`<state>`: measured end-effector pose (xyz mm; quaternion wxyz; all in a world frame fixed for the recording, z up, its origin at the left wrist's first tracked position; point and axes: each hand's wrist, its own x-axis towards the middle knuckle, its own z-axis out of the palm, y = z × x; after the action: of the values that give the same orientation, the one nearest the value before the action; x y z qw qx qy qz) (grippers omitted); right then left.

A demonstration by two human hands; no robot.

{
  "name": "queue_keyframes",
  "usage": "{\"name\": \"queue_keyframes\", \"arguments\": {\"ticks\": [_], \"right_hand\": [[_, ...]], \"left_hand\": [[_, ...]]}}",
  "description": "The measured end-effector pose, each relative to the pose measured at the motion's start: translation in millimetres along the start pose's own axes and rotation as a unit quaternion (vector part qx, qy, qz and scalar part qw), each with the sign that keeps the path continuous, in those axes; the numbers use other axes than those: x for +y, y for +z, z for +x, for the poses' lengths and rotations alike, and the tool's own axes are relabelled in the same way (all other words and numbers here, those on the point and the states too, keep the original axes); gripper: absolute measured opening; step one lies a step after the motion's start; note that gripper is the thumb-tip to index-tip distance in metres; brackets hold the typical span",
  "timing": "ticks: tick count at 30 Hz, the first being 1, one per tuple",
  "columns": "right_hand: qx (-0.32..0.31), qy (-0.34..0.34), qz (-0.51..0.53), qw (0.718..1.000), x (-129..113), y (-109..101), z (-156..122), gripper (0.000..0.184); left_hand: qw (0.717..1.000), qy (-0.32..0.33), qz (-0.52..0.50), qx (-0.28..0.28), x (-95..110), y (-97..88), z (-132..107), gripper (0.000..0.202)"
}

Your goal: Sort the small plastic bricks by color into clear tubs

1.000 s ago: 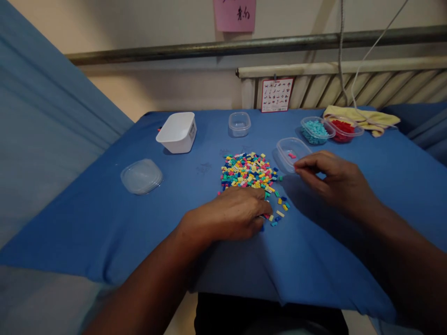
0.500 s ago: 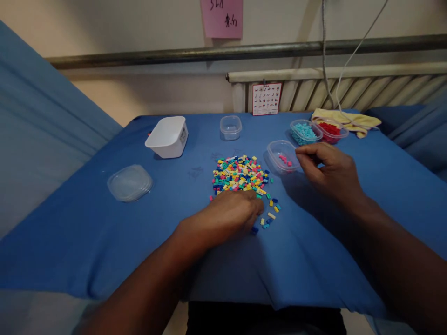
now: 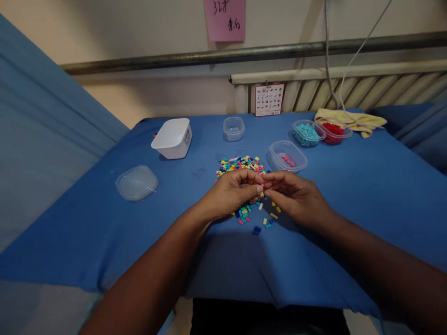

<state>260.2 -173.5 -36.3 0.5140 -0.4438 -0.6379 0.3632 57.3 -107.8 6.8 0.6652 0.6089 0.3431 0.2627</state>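
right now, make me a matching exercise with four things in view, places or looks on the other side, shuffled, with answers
Things
1. lids
2. left hand
3. towel
4. pile

Places and looks
A. yellow, at the back right
B. mixed colours, in the middle
C. clear and stacked, at the left
D. close to the right hand

Pairs: 1-C, 2-D, 3-A, 4-B

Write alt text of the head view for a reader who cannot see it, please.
The left hand and right hand have a pink brick between them, over a pile of multicoloured toy bricks. Beyond, a clear tub holds a few pink ones.
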Motion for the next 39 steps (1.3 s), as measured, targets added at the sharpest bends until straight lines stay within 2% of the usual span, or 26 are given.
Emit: {"name": "queue_keyframes", "arguments": {"ticks": [12, 19, 23, 27, 39], "right_hand": [[-0.001, -0.003, -0.046, 0.999, 6, -3, -1, 0.022], [0.012, -0.045, -0.068, 0.997, 3, -2, 0, 0.029], [0.052, -0.072, -0.108, 0.99, -2, -3, 1, 0.017], [0.053, -0.103, -0.154, 0.981, -6, -6, 2, 0.007], [0.049, -0.14, -0.19, 0.971, -12, -8, 1, 0.008]], "left_hand": [[0.999, -0.01, 0.035, 0.026, -5, -1.9, 1, 0.022], [0.998, -0.003, -0.004, 0.055, -7, 4.5, 4, 0.025], [0.998, 0.006, -0.02, 0.064, -7, 7.4, 3, 0.025], [0.997, 0.0, -0.026, 0.069, -7, 9.2, 2, 0.021], [0.997, 0.027, -0.036, 0.057, -7, 10.1, 2, 0.02]]}}
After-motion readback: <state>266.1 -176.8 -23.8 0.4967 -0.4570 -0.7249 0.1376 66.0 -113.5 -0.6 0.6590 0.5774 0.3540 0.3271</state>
